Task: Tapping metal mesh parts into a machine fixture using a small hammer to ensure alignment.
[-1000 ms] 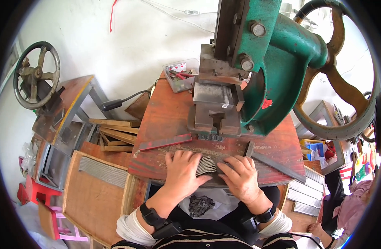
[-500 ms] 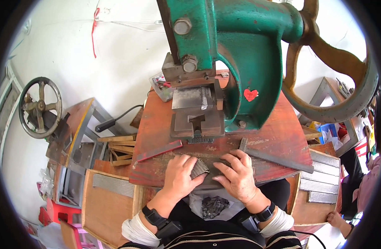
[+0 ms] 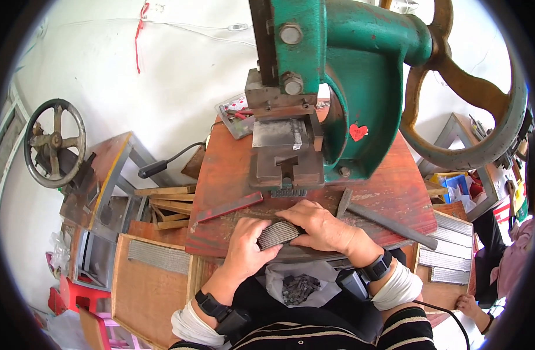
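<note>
A small grey block with ridged rows across its face (image 3: 278,234), possibly a stack of thin metal strips, is held just over the bench's front edge. My left hand (image 3: 245,244) closes round its left side, thumb below and fingers above. My right hand (image 3: 324,229) grips its right end, fingers bent over the top. Behind the hands stands a green hand press (image 3: 361,93) with a slotted metal die block (image 3: 287,168). A toothed metal piece (image 3: 289,192) shows at the die's front. Beside my right hand lies a hammer (image 3: 392,226); left lies a red-edged bar (image 3: 230,208).
Below the bench edge (image 3: 203,242), a pale bag (image 3: 323,274) holds dark metal scraps. Wooden trays with ridged metal strips stand left (image 3: 156,291) and right (image 3: 448,300). The press's large handwheel (image 3: 434,154) juts out right. Another person's hand (image 3: 467,305) rests by the right tray.
My right hand has moved left and now grips the ridged block, which only my left hand held before. The block has turned flatter. The whole view has shifted slightly.
</note>
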